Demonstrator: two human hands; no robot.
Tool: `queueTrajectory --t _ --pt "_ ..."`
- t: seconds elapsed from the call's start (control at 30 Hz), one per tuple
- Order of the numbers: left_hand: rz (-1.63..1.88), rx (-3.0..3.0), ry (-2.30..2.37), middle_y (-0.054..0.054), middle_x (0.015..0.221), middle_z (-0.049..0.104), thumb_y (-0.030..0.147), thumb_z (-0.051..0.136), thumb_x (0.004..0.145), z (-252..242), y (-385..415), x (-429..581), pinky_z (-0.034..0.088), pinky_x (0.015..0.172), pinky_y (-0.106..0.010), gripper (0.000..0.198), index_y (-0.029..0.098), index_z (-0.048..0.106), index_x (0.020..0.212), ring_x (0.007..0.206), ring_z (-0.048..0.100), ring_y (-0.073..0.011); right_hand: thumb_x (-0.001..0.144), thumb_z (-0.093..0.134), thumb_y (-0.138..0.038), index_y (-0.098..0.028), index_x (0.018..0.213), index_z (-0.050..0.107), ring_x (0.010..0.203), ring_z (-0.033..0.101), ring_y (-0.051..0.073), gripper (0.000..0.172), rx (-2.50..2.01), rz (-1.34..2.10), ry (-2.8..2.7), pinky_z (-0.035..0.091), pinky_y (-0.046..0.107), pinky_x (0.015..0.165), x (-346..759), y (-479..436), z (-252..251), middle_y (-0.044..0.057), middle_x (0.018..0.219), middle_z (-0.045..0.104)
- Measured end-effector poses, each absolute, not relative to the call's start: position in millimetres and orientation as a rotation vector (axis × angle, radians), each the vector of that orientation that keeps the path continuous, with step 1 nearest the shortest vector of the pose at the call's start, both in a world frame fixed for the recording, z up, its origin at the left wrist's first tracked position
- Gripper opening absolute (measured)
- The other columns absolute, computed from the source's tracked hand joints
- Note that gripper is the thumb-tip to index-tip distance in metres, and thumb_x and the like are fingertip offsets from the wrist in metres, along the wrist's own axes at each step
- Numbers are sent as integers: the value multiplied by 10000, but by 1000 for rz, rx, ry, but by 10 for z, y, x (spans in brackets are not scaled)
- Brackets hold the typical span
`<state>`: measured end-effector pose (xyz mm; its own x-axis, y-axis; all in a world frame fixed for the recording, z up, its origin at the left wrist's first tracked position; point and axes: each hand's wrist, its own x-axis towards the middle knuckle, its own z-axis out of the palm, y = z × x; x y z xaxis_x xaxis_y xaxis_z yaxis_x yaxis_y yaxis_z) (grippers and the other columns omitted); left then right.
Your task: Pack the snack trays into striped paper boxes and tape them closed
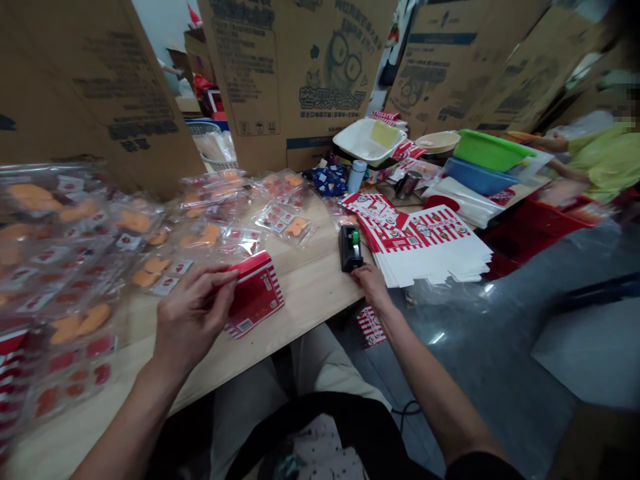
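Note:
My left hand [193, 320] pinches the top edge of a red box [256, 297] with striped sides and a barcode, tilted upright over the table's front edge. At the near end of a black tape dispenser [350, 248] with a green core, the fingers of my right hand [373, 283] are pressed together. Whatever is between those fingertips is too small to make out. Just right of the dispenser lies a stack of flat red-and-white printed cartons [425, 243].
Clear packs [200, 237] with orange pieces crowd the table's left and back. Cardboard boxes [305, 73] stand behind. A white basin [370, 139], a light-blue bottle [357, 176], a green tub [493, 151] and a red crate [530, 230] are rightward. Another person [603, 160] is far right.

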<state>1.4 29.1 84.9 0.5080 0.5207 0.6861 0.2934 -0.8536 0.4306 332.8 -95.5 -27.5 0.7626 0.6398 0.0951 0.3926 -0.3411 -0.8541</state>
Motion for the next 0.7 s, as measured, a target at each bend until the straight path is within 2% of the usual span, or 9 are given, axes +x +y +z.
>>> queueTrajectory --t 0.07,0.13,0.2,0.27,0.33,0.43,0.53,0.6,0.7 --pt "1234 2486 707 -66 1025 726 215 628 940 869 248 2 544 815 -339 99 207 713 991 932 690 -198 755 538 -293 -206 653 601 707 618 212 148 -1975 281 -757 513 315 643 3183 -1005 -153 43 664 618" --pt "1221 2440 703 -68 990 727 212 620 943 900 199 -3 551 799 -326 85 196 702 956 913 693 -192 815 535 -317 -192 755 643 659 585 186 176 -1883 330 -829 475 300 610 2922 -1023 52 32 677 616" --pt "1196 2406 676 -76 983 723 191 588 953 932 153 -5 553 783 -314 100 184 687 942 902 689 -187 881 547 -343 -179 907 683 571 531 147 215 -1623 528 -993 418 271 543 2560 -1009 322 -2 640 595" --pt "1156 2411 669 -78 979 713 166 550 962 951 108 -11 551 790 -313 118 180 668 957 898 681 -183 903 570 -339 -173 968 715 534 495 119 230 -1385 728 -1106 390 252 520 2166 -967 611 -28 601 556" --pt "1139 2406 715 -68 965 695 161 544 959 944 64 -25 551 788 -310 107 181 628 1022 874 678 -176 903 577 -330 -168 1150 716 501 471 102 326 -1228 897 -1141 386 238 503 1826 -896 858 -52 567 536" --pt "1159 2315 807 -73 1018 671 190 582 944 897 7 -50 566 782 -306 219 194 521 1155 918 693 -187 887 597 -354 -153 1467 523 445 455 93 618 -1127 1074 -1061 392 222 456 1514 -758 1055 -72 545 566" --pt "1138 2248 820 -95 1101 659 208 589 942 862 -31 -71 577 759 -293 319 215 440 1224 1027 692 -212 858 631 -384 -121 1582 333 416 499 103 826 -1133 1146 -945 437 223 429 1400 -644 1058 -66 546 616" --pt "1120 2268 812 -88 1093 656 201 583 942 871 -49 -84 577 749 -292 313 215 445 1222 991 693 -203 848 634 -390 -105 1604 266 403 531 115 888 -1175 1150 -899 459 225 416 1373 -602 1005 -58 533 632" --pt "1086 2394 738 -74 1042 659 164 539 955 925 -61 -100 572 800 -323 220 204 533 1171 917 674 -186 841 630 -393 -97 1607 245 386 540 123 908 -1231 1142 -872 457 217 391 1355 -585 925 -55 512 630"
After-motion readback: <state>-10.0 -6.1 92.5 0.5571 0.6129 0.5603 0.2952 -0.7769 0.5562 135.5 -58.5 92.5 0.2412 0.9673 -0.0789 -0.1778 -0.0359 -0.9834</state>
